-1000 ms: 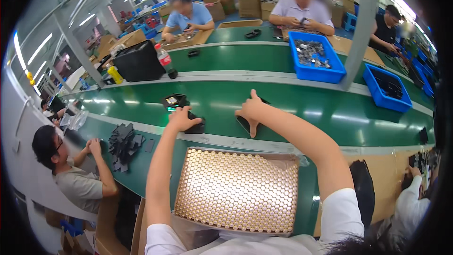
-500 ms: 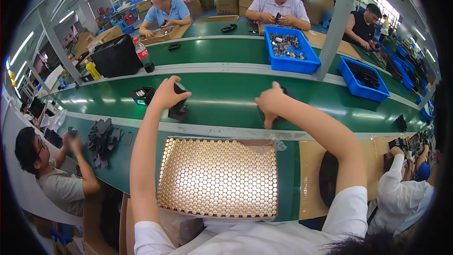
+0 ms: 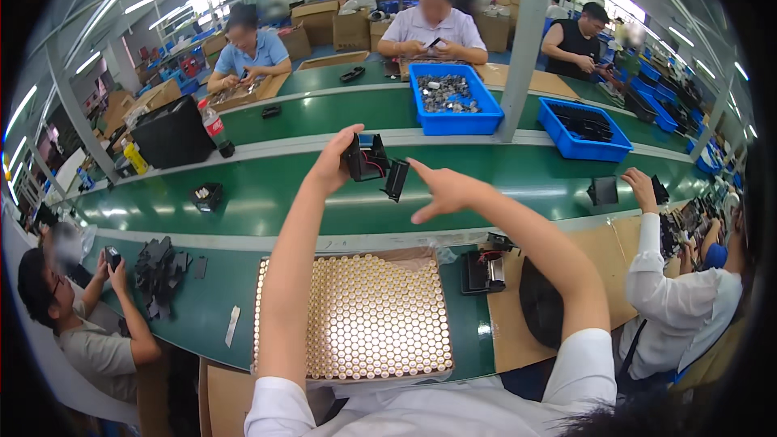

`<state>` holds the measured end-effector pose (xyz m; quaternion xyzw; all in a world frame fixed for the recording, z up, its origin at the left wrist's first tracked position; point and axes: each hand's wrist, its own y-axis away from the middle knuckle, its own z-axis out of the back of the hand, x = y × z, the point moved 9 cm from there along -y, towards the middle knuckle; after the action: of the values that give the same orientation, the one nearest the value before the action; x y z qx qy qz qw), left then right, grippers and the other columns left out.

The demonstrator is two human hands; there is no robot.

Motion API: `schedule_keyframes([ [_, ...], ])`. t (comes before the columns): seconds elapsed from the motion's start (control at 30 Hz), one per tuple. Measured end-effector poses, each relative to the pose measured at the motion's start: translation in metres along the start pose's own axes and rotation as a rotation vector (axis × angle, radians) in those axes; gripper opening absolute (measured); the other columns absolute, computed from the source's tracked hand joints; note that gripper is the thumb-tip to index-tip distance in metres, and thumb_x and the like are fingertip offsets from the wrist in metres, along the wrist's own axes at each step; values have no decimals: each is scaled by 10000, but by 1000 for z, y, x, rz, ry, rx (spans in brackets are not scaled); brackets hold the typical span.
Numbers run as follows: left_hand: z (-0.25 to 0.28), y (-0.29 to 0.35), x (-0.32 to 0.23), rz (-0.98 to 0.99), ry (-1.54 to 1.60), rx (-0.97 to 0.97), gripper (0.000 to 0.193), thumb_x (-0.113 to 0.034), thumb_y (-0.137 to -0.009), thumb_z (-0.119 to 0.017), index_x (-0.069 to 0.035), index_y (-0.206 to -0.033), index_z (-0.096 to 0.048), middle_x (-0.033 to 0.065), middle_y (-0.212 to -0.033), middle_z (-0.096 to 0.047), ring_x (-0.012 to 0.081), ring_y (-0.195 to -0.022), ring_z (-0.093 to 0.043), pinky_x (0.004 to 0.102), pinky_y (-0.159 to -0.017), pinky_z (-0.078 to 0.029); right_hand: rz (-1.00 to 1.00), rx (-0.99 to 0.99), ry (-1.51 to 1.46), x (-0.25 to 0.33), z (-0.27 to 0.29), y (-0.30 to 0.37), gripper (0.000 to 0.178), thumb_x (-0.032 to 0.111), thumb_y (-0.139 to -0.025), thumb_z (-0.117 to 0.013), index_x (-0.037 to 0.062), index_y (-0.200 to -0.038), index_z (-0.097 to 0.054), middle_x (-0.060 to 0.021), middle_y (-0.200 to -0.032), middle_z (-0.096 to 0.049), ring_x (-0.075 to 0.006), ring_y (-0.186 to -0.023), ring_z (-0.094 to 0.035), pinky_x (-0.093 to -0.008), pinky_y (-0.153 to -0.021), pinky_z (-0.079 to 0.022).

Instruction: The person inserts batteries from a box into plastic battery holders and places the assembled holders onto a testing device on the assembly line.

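A small black plastic housing with red and black wires (image 3: 366,158) is held up above the green conveyor belt (image 3: 267,194), gripped between the thumb and curled fingers of the left hand (image 3: 333,163). A flat black plastic piece (image 3: 396,179) hangs at the housing's right side, touching it, and is met by the outstretched fingertips of the right hand (image 3: 443,192); that hand is spread open, and whether the piece is pinched by it cannot be told. Both forearms are raised over a tray packed with rows of pale round cell tops (image 3: 356,317), which lies on the near green bench just below the belt. Just right of the tray a black unit with wires (image 3: 482,270) is seen, beside a dark rounded object (image 3: 541,301) on a brown board. Another small black housing (image 3: 208,195) sits on the belt to the left, well apart. Two blue plastic bins of parts (image 3: 453,99) (image 3: 584,127) stand on the far side of the belt, beside a grey upright post (image 3: 524,40).
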<state>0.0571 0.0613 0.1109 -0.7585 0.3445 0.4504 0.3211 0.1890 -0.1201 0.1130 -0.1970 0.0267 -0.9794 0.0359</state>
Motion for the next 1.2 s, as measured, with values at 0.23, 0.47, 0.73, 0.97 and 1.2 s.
schedule_keyframes([
  [0.23, -2, -25, 74, 81, 333, -156, 468, -386, -1061, -541, -41, -1371, -598, 125, -1141, -720, 245, -949, -716, 376, -806, -580, -152, -349, -549, -31, -22, -31, 1013, 303, -726, -925, 44, -1508, -336, -232, -1272, -653, -360, -927, -708, -478, -854, -554],
  [0.47, 18, -23, 113, 174, -268, -340, 519, -461, -1042, -546, 0, -1238, -683, 136, -1065, -740, 233, -913, -714, 349, -766, -569, -56, -305, -269, -59, -22, -40, 896, 159, -681, -909, 94, -1431, -425, -202, -1204, -657, -363, -962, -686, -440, -847, -554],
  [0.73, 38, -16, 79, -21, -1116, -339, 471, -403, -1021, -594, 34, -1157, -706, 136, -1020, -728, 181, -838, -668, 301, -727, -537, -3, -142, 98, -24, -21, -60, 859, 76, -624, -869, 148, -1382, -472, -164, -1091, -625, -380, -950, -653, -431, -831, -555],
  [0.97, 8, -5, 63, 49, -845, -128, 330, -267, -978, -657, 25, -1122, -712, 126, -898, -715, 169, -775, -647, 244, -682, -506, 67, -176, 40, 5, -14, -71, 760, 37, -643, -789, 146, -1345, -522, -149, -1071, -602, -390, -958, -640, -444, -811, -554],
  [1.2, 39, 18, 61, 235, -679, -331, 232, -212, -963, -658, 3, -1032, -710, 116, -832, -695, 185, -754, -661, 257, -672, -517, 134, -165, 187, 65, -19, -9, 303, 52, -765, -613, 77, -1059, -680, -123, -1004, -681, -354, -876, -657, -425, -762, -548],
])
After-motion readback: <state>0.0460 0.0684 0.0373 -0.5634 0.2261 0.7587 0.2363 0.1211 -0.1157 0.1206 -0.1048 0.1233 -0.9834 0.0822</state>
